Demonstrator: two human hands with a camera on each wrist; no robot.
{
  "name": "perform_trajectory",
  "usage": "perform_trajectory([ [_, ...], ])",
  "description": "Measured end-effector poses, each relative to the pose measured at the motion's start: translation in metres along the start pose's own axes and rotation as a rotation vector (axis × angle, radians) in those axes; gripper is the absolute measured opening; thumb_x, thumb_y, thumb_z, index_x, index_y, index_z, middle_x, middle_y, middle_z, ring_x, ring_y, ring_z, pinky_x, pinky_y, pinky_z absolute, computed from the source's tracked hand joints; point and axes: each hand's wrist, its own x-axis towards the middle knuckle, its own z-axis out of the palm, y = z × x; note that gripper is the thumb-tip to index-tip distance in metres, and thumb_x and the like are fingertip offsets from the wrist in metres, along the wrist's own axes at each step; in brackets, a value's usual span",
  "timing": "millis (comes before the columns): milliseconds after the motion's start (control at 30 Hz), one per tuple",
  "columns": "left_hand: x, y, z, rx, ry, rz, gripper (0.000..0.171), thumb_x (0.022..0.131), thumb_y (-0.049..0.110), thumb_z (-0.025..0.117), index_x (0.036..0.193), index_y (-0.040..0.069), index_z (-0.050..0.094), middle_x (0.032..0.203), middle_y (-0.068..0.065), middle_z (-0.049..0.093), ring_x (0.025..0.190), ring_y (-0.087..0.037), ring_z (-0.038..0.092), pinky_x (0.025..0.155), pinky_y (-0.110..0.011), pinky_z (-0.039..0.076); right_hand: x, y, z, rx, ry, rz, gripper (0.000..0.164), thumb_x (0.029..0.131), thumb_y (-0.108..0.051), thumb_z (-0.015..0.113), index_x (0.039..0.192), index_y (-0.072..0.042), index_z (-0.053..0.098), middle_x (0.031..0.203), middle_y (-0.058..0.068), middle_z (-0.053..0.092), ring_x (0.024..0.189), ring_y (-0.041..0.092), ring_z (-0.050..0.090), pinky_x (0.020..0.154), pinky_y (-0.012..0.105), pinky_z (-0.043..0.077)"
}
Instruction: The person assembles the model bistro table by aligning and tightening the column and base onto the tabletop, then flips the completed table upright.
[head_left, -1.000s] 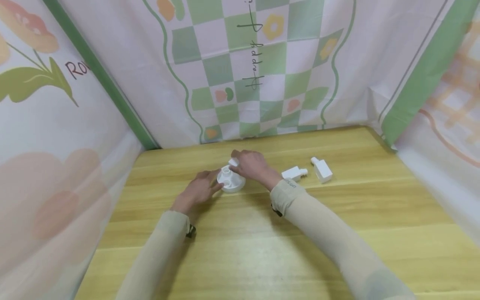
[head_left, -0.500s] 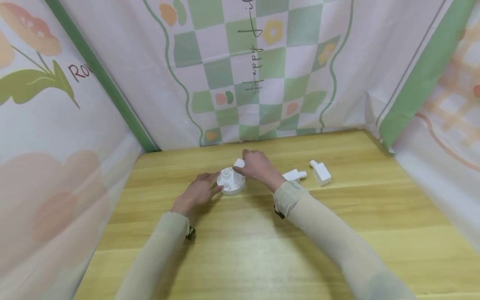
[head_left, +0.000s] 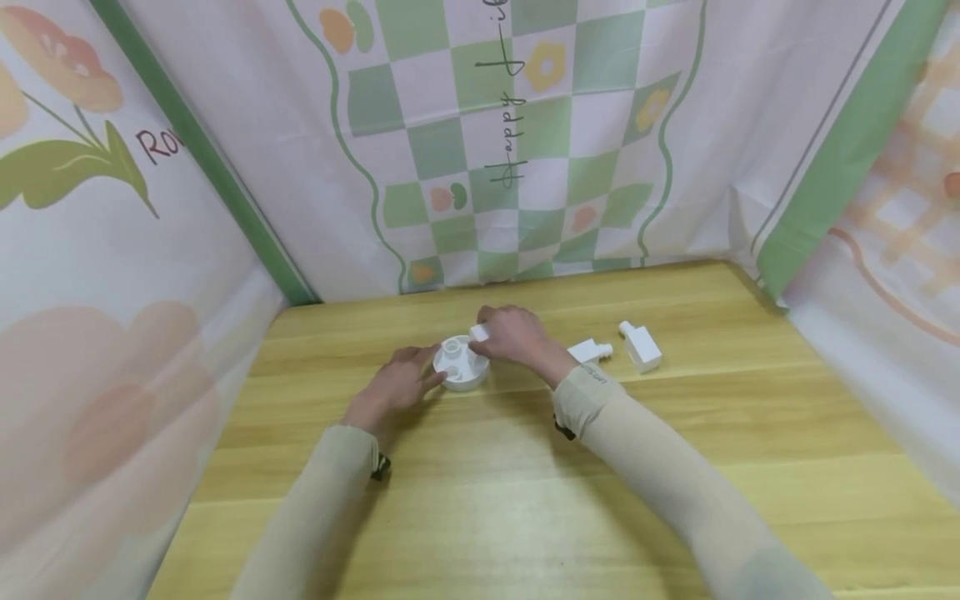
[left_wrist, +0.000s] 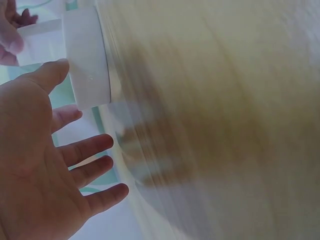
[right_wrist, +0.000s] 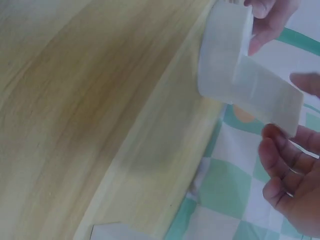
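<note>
A white round base (head_left: pixel 472 368) with raised ring sockets stands on the wooden table in the head view. My left hand (head_left: pixel 397 379) is at its left edge, thumb and index fingertips touching the rim, other fingers spread. In the left wrist view the thumb tip is on the side of the base (left_wrist: pixel 86 55). My right hand (head_left: pixel 516 335) pinches a white rectangular block (head_left: pixel 478 332) between thumb and fingers. The right wrist view shows this block (right_wrist: pixel 267 92) standing out from the base's top face, its lower end against the base and hidden there.
To the right of my right hand, a white bottle-shaped block (head_left: pixel 587 351) with a narrow neck lies on its side, partly covered by the wrist. Another such block (head_left: pixel 643 348) lies farther right. Printed cloth (head_left: pixel 480 125) hangs behind the wooden table (head_left: pixel 480 500) and along both sides.
My right hand has moved the block a little to the right and then down onto the right part of the base. My left hand stays at the rim.
</note>
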Motion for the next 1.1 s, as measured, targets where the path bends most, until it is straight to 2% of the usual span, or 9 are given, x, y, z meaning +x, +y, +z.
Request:
perform_trajectory([
  [167,0.0,0.0,0.0,0.004,0.008,0.002,0.068,0.102,0.057,0.043,0.159,0.028,0.023,0.161,-0.019,0.032,0.145,-0.042,0.036,0.115,-0.061,0.036,-0.001,0.002,-0.001,0.016,0.005,-0.023,0.047,0.081,-0.036,0.07,0.118,-0.008,0.067,0.112,0.011,0.068,0.098,0.028,0.066,0.085,0.043,0.056],
  [400,0.002,0.001,0.002,0.009,0.009,-0.005,0.069,0.102,0.059,0.041,0.16,0.026,0.023,0.16,-0.019,0.032,0.143,-0.042,0.038,0.114,-0.061,0.036,-0.006,0.006,0.0,-0.026,0.038,-0.027,0.051,0.088,-0.046,0.069,0.129,-0.017,0.059,0.113,0.009,0.069,0.098,0.028,0.068,0.08,0.044,0.058],
  [500,0.002,0.002,0.002,-0.001,0.019,-0.02,0.07,0.101,0.059,0.042,0.16,0.026,0.022,0.16,-0.02,0.033,0.142,-0.043,0.04,0.114,-0.062,0.036,-0.008,0.008,0.001,-0.03,0.052,-0.063,0.046,0.088,-0.037,0.071,0.128,-0.017,0.06,0.116,0.008,0.067,0.104,0.028,0.066,0.084,0.044,0.058],
  [600,0.001,0.002,0.002,-0.008,0.023,-0.031,0.07,0.101,0.059,0.043,0.16,0.026,0.023,0.16,-0.02,0.032,0.142,-0.044,0.04,0.114,-0.063,0.035,-0.01,0.011,0.0,-0.034,0.052,-0.124,0.049,0.086,-0.025,0.074,0.132,-0.015,0.059,0.121,0.01,0.065,0.11,0.03,0.064,0.09,0.045,0.057],
  [700,0.0,0.003,0.002,-0.004,0.02,-0.029,0.069,0.101,0.058,0.043,0.159,0.026,0.023,0.16,-0.02,0.032,0.142,-0.044,0.04,0.114,-0.063,0.035,-0.011,0.012,-0.002,-0.064,0.037,-0.188,0.055,0.085,-0.018,0.076,0.137,-0.017,0.057,0.118,0.011,0.065,0.102,0.028,0.066,0.085,0.043,0.059],
  [833,0.0,0.003,0.002,-0.002,0.02,-0.026,0.069,0.102,0.057,0.043,0.159,0.026,0.023,0.16,-0.02,0.033,0.141,-0.044,0.041,0.113,-0.063,0.036,-0.012,0.013,-0.006,-0.11,-0.002,-0.222,0.053,0.089,-0.02,0.075,0.138,-0.02,0.058,0.111,0.01,0.063,0.087,0.022,0.064,0.075,0.037,0.059],
  [1100,-0.002,0.005,0.002,-0.007,0.03,-0.021,0.068,0.102,0.056,0.044,0.159,0.025,0.024,0.159,-0.02,0.034,0.139,-0.044,0.044,0.113,-0.063,0.037,-0.012,0.014,-0.01,-0.083,-0.016,-0.226,0.051,0.089,-0.021,0.075,0.137,-0.019,0.06,0.11,0.009,0.064,0.089,0.023,0.063,0.079,0.039,0.058],
])
